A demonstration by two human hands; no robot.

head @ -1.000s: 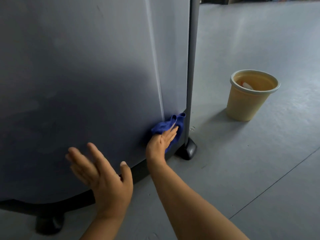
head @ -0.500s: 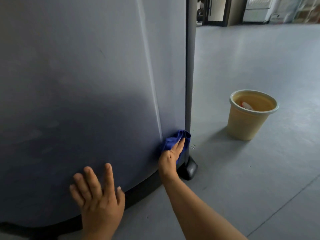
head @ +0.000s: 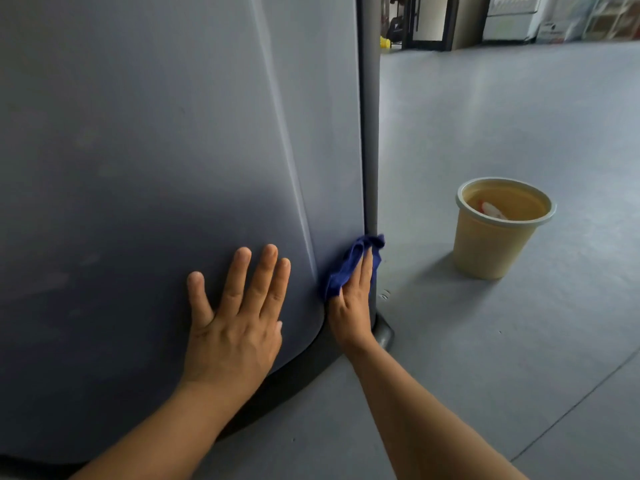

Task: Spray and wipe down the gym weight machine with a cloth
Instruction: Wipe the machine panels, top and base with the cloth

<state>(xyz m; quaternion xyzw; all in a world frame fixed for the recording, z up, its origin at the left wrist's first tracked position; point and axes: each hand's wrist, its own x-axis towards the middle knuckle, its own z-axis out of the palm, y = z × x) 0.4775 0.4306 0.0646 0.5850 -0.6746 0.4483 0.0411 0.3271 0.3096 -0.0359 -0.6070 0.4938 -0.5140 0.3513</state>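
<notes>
Right hand [head: 351,306], fingers straight, presses blue cloth [head: 348,265] against machine panel [head: 156,150]; my left hand [head: 239,327] flat beside it. Right of it: beige bucket [head: 485,251], yellowish liquid, something pale floating

Two bare forearms reach forward and upward from the bottom of the frame. The left hand [head: 239,327] lies flat, palm down, fingers straight and spread, the thumb angled out to the left; its four fingertips point up and slightly right. The left forearm runs in from the lower left corner, the wrist nearly straight. The right hand [head: 353,306] is seen edge-on, narrower, its straight fingers [head: 365,268] held together and pointing up, pressing on a blue cloth [head: 341,268]. The right forearm enters from the lower right and angles up to the left, the wrist bent back a little. The two hands are near each other but not touching.
</notes>
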